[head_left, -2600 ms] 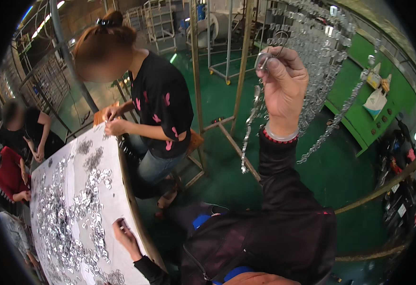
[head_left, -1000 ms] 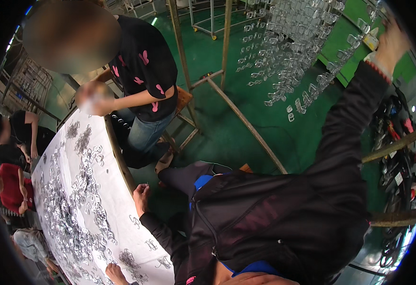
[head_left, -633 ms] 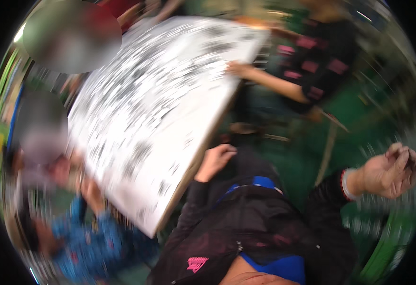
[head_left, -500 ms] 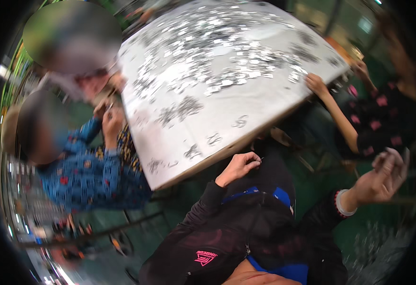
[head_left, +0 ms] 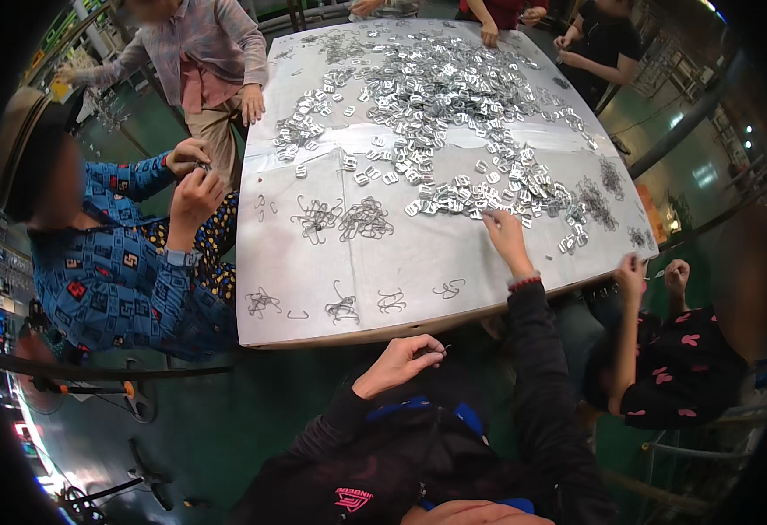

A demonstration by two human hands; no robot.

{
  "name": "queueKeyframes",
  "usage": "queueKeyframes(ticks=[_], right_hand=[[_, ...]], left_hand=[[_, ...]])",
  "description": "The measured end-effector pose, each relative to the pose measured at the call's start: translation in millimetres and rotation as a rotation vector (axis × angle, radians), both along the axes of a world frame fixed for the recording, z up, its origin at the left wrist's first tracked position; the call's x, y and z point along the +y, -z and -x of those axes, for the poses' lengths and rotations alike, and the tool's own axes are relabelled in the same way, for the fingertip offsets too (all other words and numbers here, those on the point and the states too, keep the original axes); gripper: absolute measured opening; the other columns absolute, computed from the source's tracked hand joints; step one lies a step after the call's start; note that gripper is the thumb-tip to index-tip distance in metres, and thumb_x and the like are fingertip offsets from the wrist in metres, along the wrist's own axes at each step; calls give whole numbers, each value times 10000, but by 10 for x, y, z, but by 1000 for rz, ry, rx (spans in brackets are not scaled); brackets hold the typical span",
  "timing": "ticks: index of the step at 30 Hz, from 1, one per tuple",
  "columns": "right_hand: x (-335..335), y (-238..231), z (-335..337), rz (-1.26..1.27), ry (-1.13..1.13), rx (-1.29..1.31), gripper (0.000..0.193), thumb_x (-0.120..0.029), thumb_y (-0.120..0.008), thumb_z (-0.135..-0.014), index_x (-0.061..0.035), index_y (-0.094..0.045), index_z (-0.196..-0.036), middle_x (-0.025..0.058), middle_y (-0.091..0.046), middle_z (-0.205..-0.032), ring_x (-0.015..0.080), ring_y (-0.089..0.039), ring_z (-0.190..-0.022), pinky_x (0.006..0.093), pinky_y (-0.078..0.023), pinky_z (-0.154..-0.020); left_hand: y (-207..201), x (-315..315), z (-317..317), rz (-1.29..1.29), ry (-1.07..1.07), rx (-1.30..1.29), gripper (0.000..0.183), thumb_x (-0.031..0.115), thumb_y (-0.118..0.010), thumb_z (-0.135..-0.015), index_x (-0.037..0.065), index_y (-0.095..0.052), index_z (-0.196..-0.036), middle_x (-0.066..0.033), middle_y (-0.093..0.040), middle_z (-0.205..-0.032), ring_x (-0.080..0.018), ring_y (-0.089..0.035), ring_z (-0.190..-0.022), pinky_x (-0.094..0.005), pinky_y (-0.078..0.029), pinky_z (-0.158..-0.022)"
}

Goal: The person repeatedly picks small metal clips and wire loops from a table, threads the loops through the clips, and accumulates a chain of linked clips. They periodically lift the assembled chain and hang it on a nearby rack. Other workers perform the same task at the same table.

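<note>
Over my lap, just off the table's near edge, my left hand (head_left: 405, 363) is closed in a pinch. A thin dark wire piece (head_left: 447, 348) pokes out from its fingertips. My right hand (head_left: 508, 238) stretches over the table, its fingertips together against the near side of a heap of flat silvery metal buckles (head_left: 453, 194). Whether a buckle sits between those fingertips is hidden. Small piles of bent wire hooks (head_left: 366, 219) lie left of that hand. Along the near edge are smaller groups of hooks (head_left: 342, 308), the closest ones to my left hand.
Covered in whitish sheeting, the table (head_left: 300, 271) has its near edge just beyond my lap. A person in a blue patterned shirt (head_left: 121, 271) works at the left; another, in black with pink shapes (head_left: 677, 359), sits at the right. Several others stand along the far sides.
My right hand, raised and spread off to the right before, has come forward to the buckle heap. My left hand stays pinched near my lap. The view has turned and is sharper.
</note>
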State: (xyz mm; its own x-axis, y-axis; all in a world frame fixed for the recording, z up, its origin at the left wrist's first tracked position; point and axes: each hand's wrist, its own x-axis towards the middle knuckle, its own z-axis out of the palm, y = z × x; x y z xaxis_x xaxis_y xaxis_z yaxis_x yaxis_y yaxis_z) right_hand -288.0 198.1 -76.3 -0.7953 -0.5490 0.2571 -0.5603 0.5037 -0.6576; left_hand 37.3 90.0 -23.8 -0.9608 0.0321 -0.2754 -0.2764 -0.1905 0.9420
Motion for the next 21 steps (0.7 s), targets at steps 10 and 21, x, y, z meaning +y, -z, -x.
queueKeyframes(ticks=[10, 21], right_hand=[[-60, 33, -73, -185, 98, -110, 379, -113, -751, -656, 13, -641, -997, 201, -646, -876, 359, -631, -823, 417, -505, -737], [678, -419, -1465, 773, 167, -969, 146, 26, -673, -823, 31, -623, -960, 113, -683, -871, 148, -653, -784, 232, -506, -688]], left_hand=[[-127, -104, 298, 151, -39, 105, 138, 81, -598, -929, -25, -619, -1015, -40, -655, -895, -97, -619, -823, -235, -498, -737], [-172, 98, 596, -197, -237, 172, 91, 33, -579, -926, -21, -595, -999, -61, -634, -947, -118, -618, -886, -256, -493, -838]])
